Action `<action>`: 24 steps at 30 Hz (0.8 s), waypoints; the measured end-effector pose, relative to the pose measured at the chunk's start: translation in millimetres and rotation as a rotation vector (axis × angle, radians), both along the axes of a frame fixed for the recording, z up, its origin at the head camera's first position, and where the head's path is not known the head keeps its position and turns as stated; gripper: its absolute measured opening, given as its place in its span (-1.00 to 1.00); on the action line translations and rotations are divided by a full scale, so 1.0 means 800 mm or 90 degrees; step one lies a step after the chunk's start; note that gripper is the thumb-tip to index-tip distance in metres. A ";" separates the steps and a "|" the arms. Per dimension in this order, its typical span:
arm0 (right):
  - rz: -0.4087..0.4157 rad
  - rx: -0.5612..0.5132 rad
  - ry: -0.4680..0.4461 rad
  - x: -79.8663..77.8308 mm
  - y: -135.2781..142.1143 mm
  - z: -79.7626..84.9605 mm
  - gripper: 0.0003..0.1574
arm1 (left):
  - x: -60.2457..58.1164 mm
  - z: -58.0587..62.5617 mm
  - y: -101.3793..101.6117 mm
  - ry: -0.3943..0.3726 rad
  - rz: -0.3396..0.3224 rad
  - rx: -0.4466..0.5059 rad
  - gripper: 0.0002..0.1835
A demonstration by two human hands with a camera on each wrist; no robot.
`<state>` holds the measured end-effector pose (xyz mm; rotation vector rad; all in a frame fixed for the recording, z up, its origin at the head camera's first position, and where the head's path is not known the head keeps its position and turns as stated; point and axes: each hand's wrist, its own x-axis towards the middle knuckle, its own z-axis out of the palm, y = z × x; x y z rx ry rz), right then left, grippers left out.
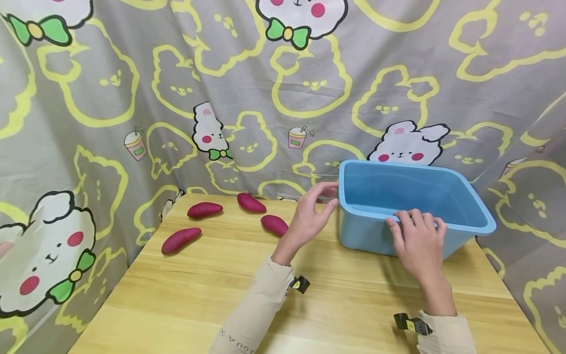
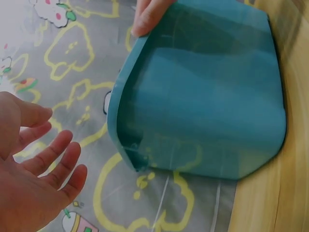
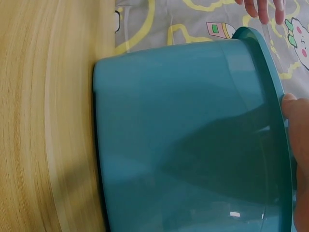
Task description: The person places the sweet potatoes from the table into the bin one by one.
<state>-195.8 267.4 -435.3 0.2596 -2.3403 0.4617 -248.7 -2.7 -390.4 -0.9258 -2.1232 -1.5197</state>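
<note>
A blue plastic bin [image 1: 367, 231] stands upright on the table at the right. My right hand [image 1: 417, 241] grips its near rim, fingers over the edge and thumb on the outer wall, as the right wrist view also shows. Beside the bin's left end is my left hand [image 1: 305, 214], its fingers loosely bent and spread. In the left wrist view a gap separates this left hand [image 2: 38, 179] from the bin, and it holds nothing. Several purple-red sweet potatoes lie left of it; the nearest one [image 1: 273, 224] is partly hidden behind the left wrist.
The other sweet potatoes [image 1: 181, 241] lie spread over the far left of the wooden table [image 1: 177, 305]. A grey curtain [image 1: 247, 98] with cartoon animals hangs behind the table and along both sides. The bin stands close to the back curtain.
</note>
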 end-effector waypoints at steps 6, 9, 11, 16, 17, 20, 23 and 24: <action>-0.001 0.007 0.002 0.000 0.001 -0.002 -0.68 | 0.005 -0.013 -0.019 0.024 0.041 -0.016 -0.65; 0.001 0.007 0.005 0.000 0.002 -0.001 -0.68 | 0.005 -0.016 -0.027 0.033 0.048 -0.009 -0.65; 0.001 0.007 0.008 -0.001 0.002 0.000 -0.69 | 0.005 -0.018 -0.033 0.036 0.053 -0.002 -0.66; 0.003 0.011 0.008 -0.001 0.001 0.000 -0.69 | 0.005 -0.028 -0.044 0.037 0.077 0.007 -0.68; 0.004 0.011 0.008 -0.001 0.000 0.000 -0.69 | 0.005 -0.031 -0.046 0.036 0.079 0.006 -0.68; 0.004 0.008 0.007 -0.001 -0.001 0.001 -0.68 | 0.002 -0.036 -0.052 0.029 0.081 -0.004 -0.69; 0.002 0.008 0.004 -0.001 -0.001 0.002 -0.67 | -0.002 -0.041 -0.060 0.024 0.087 -0.005 -0.70; 0.002 0.008 0.002 0.000 -0.001 0.002 -0.67 | -0.004 -0.044 -0.063 0.023 0.093 -0.006 -0.71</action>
